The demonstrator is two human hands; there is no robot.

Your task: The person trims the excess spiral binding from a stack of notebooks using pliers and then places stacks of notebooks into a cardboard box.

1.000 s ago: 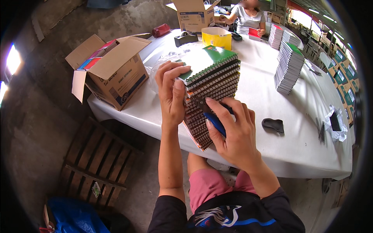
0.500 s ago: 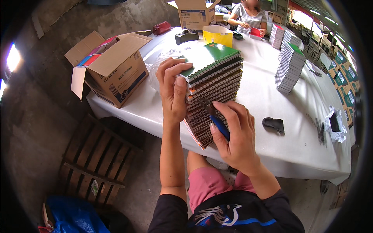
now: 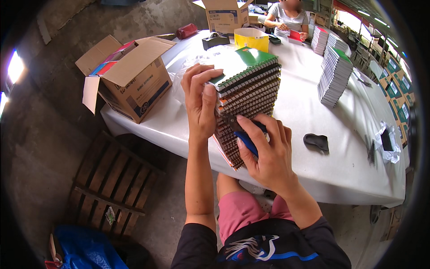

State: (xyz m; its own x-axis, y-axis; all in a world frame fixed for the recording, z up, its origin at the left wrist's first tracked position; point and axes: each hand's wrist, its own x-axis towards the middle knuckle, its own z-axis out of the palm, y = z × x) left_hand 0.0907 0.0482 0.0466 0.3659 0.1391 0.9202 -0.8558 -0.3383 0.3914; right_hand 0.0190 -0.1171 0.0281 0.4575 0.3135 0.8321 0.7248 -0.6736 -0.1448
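Note:
A tall stack of spiral notebooks [image 3: 257,92] with a green cover on top leans at the table's near edge, its coil-bound side toward me. My left hand [image 3: 200,101] grips the stack's left side, fingers over the top cover and thumb along the edge. In my right hand [image 3: 268,150] is a pair of blue-handled pliers or cutters [image 3: 246,141]. Their dark jaws touch the coils around the middle left of the stack; the exact tip is partly hidden by the fingers.
An open cardboard box [image 3: 134,85] with notebooks stands at left, a yellow container [image 3: 251,40] farther back. More notebook stacks [image 3: 335,78] rise at right. A black pouch-like piece [image 3: 316,142] and loose wires [image 3: 370,150] lie on the white-covered table [image 3: 295,175]. Across it sits a person [image 3: 286,22].
My right hand has shifted slightly left and up with the blue-handled tool, whose jaws now sit farther left on the coils. My left hand keeps its grip on the stack.

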